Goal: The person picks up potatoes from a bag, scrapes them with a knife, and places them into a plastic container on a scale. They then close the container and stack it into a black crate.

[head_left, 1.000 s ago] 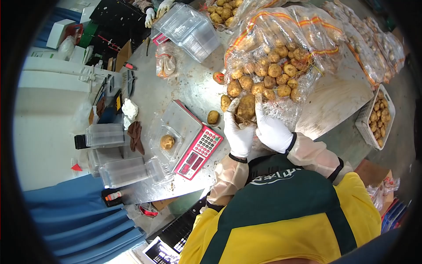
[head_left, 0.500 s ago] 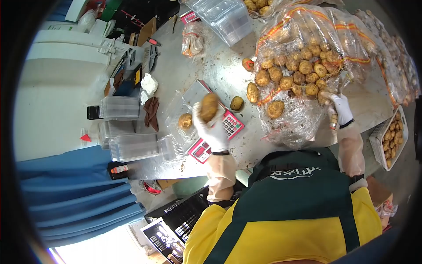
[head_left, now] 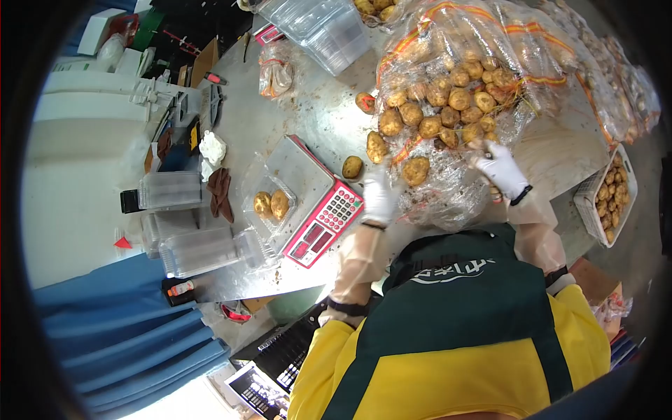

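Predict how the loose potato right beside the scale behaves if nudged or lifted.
The potato will probably roll, perhaps wobbling: it's rounded but slightly oblong, on a flat table. Nudged towards the scale, it may stop early against that nearby edge. Whole and solid-looking, it should stay stiff when lifted.

Yellow top, dark green apron with white lettering, sheer dark-cuffed oversleeves, perhaps plastic, white-gloved hands.

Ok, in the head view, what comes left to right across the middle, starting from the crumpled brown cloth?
Crumpled brown cloth, two adjoining brown potatoes, red rectangular keypad panel, white-gloved left hand, large brown potato between the hands, white-gloved right hand, white plastic crate.
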Tool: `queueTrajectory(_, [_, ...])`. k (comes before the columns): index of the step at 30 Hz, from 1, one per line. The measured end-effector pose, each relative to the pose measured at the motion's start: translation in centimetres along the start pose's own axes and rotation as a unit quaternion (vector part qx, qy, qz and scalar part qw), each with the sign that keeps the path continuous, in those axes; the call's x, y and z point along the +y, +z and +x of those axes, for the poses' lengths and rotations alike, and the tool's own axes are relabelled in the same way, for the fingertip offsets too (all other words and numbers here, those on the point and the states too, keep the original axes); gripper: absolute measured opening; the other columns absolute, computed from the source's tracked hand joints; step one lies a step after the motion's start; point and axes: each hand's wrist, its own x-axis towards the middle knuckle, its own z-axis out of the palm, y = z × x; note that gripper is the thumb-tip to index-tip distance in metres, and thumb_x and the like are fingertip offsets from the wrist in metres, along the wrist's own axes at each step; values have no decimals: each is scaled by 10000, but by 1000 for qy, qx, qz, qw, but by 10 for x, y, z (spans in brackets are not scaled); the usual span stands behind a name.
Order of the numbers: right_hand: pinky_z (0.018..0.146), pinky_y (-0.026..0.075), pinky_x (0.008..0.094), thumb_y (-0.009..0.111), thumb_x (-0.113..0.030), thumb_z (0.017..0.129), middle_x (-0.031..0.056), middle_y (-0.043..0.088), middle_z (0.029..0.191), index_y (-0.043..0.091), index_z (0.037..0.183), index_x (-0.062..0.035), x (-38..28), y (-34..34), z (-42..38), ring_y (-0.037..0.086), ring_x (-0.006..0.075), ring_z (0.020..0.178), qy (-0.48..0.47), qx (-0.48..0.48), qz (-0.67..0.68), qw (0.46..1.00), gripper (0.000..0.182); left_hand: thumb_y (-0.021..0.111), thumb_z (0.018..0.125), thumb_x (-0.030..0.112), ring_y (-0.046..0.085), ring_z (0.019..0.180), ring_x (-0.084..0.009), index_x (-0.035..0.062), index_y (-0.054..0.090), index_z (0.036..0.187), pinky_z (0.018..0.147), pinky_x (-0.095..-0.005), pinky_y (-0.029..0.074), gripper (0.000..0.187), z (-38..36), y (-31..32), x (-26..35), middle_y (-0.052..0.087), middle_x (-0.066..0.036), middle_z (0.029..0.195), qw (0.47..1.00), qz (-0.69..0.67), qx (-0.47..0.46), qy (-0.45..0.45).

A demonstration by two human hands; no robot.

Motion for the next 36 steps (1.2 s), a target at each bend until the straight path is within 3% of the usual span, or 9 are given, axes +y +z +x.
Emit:
queueTrajectory(1, [361, 346, 215, 560, -117, 904, -11, 547, 669, 512, 1275, -57, -23, 9, -15, 437, 56, 426, 37, -20, -2, 999, 379, 724, 709, 176, 561, 954, -358, 15, 525, 1227, 899, -426, 428, 578, -2, 30, 6, 614, -199, 1013, 999, 35, -19, -1])
queueTrajectory(3, [358, 330, 223, 525, -113, 931, -20, 531, 620, 534, 1265, -71, 16, 28, 16, 406, 59, 391, -167, -21, 21, 985, 336, 735, 697, 193, 559, 976, -369, 14, 488, 1258, 920, -437, 421, 638, -1, 56, 2, 610, -213, 1028, 994, 68, -77, -37])
queueTrajectory(5, [369, 333, 221, 525, -107, 935, -12, 549, 654, 535, 1262, -66, 28, 20, 8, 423, 54, 416, -100, -27, 30, 994, 330, 749, 686, 219, 559, 999, -385, 12, 455, 1282, 944, -442, 420, 695, 7, 65, -1, 604, -230, 1057, 981, 64, -152, -106])
queueTrajectory(9, [625, 471, 288, 581, -129, 902, 104, 630, 935, 523, 1256, 11, 20, 14, -3, 588, 162, 675, -110, 8, -51, 993, 385, 756, 732, 52, 597, 1035, -244, 27, 454, 1282, 907, -336, 492, 628, 12, 32, -2, 609, -146, 1096, 826, -430, -128, -341])
queueTrajectory(13, [670, 489, 310, 591, -149, 891, 134, 648, 921, 515, 1261, 20, 33, 34, 9, 608, 190, 708, -191, -2, -87, 978, 414, 756, 693, -64, 583, 1046, -198, 13, 405, 1271, 901, -324, 497, 681, 9, -9, 34, 571, -113, 1152, 745, -597, -59, -290])
queueTrajectory(15, [547, 463, 273, 565, -144, 902, 77, 640, 796, 511, 1279, -20, 27, 57, 8, 555, 129, 567, -273, -23, -105, 956, 401, 749, 692, -80, 566, 1059, -201, 19, 371, 1267, 912, -315, 485, 695, 12, -22, 53, 525, -115, 1196, 814, -532, -37, -231])
queueTrajectory(18, [613, 480, 397, 571, -190, 864, 209, 604, 760, 537, 1157, 28, -13, 74, -11, 600, 314, 659, -280, 25, -269, 921, 367, 747, 691, -75, 510, 1099, -186, 30, 356, 1261, 954, -326, 452, 699, 14, -35, 72, 471, -96, 1194, 900, -408, -23, -152])
queueTrajectory(22, [551, 476, 453, 548, -205, 872, 190, 607, 710, 524, 1136, 19, 0, 92, -17, 601, 376, 637, -372, 46, -405, 834, 347, 755, 669, -75, 471, 1141, -195, 37, 361, 1260, 1002, -340, 407, 719, 14, -40, 84, 444, -97, 1210, 906, -386, -11, -172])
queueTrajectory(36, [553, 469, 479, 501, -200, 873, 173, 601, 641, 512, 1154, 27, -11, 86, -23, 594, 377, 600, -323, 53, -374, 868, 361, 737, 672, -84, 485, 1099, -198, 46, 393, 1211, 973, -330, 411, 653, 12, -36, 92, 459, -100, 1171, 954, -266, 62, -121])
